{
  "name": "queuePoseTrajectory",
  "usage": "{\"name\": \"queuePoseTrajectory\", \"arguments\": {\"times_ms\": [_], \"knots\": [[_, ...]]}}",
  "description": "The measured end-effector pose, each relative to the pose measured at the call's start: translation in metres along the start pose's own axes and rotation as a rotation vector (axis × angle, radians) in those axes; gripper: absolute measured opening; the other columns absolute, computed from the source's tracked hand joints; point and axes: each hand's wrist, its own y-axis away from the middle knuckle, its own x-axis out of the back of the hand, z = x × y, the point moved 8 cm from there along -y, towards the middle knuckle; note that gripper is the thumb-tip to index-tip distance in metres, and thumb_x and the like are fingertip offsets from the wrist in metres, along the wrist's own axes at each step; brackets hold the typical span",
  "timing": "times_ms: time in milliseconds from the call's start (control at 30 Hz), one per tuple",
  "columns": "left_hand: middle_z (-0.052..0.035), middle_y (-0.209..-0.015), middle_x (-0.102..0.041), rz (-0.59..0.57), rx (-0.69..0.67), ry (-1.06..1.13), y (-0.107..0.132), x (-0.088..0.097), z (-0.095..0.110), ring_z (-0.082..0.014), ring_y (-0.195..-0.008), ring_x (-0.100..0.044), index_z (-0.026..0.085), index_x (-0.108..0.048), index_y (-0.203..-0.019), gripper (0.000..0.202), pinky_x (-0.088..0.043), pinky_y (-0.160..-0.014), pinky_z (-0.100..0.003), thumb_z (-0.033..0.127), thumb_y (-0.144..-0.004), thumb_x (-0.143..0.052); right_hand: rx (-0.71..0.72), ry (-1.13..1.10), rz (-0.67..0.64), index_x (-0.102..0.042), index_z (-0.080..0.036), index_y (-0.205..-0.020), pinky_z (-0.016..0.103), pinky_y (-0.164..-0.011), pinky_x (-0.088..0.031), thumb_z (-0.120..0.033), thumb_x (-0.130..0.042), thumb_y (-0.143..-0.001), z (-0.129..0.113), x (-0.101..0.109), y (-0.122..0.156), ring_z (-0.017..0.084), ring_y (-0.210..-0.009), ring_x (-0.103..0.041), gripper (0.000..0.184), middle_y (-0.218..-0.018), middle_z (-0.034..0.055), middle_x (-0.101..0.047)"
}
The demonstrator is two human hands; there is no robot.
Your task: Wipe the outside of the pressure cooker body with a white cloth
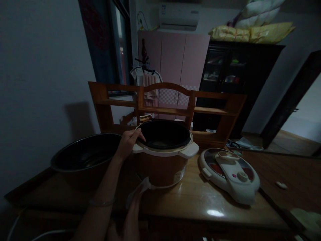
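The person's left hand (129, 141) grips the cooker (160, 169) just ahead; the right hand (132, 211) holds a cloth (145, 184) at its base. The lid (232, 175) is off, right of both; wiping seems partway.

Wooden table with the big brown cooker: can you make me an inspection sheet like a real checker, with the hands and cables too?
Surface: shiny wooden table, light reflecting near its front edge.
Job's things: brown cooker, open, dark inner pot inside; pale lid to its right; pale cloth at its base.
Clutter: large black basin left of the cooker.
Hands: left hand on the cooker's upper left edge, fingers bent inward; right hand at the cloth, too blurred to judge its grip.
Cables: white cable at lower left, ends not visible.
Surroundings: wooden shelf behind the cooker; pink wardrobe, dark cabinet and air conditioner beyond.
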Motion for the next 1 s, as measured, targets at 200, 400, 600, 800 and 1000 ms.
{"name": "queuePoseTrajectory", "arguments": {"times_ms": [200,400,600,800,1000], "knots": [[-0.0047,-0.069,-0.07,0.0,0.001,-0.024,0.0,0.0,0.001,-0.0177,-0.07,-0.063,0.018,-0.071,-0.06,0.053,-0.046,-0.073,-0.029,0.046,-0.094,-0.042,0.07,-0.242,-0.039,-0.02,-0.024,-0.157,0.046,-0.109,-0.043,-0.019,-0.062,-0.08,-0.016,0.056,0.003,0.03,-0.144,-0.033,0.088,-0.158,0.0045,-0.032],[-0.0048,-0.068,-0.069,-0.017,0.01,-0.021,-0.001,-0.001,-0.005,-0.0174,-0.067,-0.061,0.018,-0.072,-0.061,0.053,-0.045,-0.07,-0.029,0.048,-0.094,-0.042,-0.026,-0.317,0.193,-0.06,-0.021,-0.135,0.045,-0.105,-0.047,-0.048,-0.052,-0.093,0.013,0.211,-0.023,0.032,-0.131,-0.053,0.05,-0.135,0.0082,-0.062],[-0.0039,-0.069,-0.069,-0.023,-0.025,-0.063,-0.001,0.0,0.003,-0.018,-0.073,-0.063,0.019,-0.072,-0.06,0.056,-0.044,-0.079,-0.03,0.047,-0.095,-0.04,-0.108,-0.126,0.3,-0.079,-0.02,-0.106,0.042,-0.095,-0.052,-0.06,-0.062,-0.08,0.037,0.31,-0.075,0.037,-0.117,-0.062,0.05,-0.114,0.0088,-0.074],[-0.0033,-0.067,-0.07,-0.06,-0.041,-0.141,0.0,-0.001,0.011,-0.0176,-0.07,-0.063,0.02,-0.073,-0.062,0.059,-0.045,-0.077,-0.03,0.05,-0.097,-0.037,-0.105,-0.097,0.255,-0.082,-0.022,-0.092,0.031,-0.067,-0.056,-0.06,-0.064,-0.077,0.053,0.302,-0.079,0.028,-0.08,-0.07,0.045,-0.082,0.0057,-0.077],[-0.0055,-0.09,-0.076,-0.229,-0.091,-0.309,-0.002,-0.009,0.016,-0.0209,-0.092,-0.067,0.022,-0.08,-0.083,0.065,-0.043,-0.096,-0.033,0.048,-0.1,-0.023,-0.09,-0.078,0.214,-0.08,-0.019,-0.102,0.03,-0.075,-0.052,-0.054,-0.056,-0.082,0.05,0.306,-0.081,0.026,-0.085,-0.068,0.046,-0.096,0.0061,-0.077]]}}
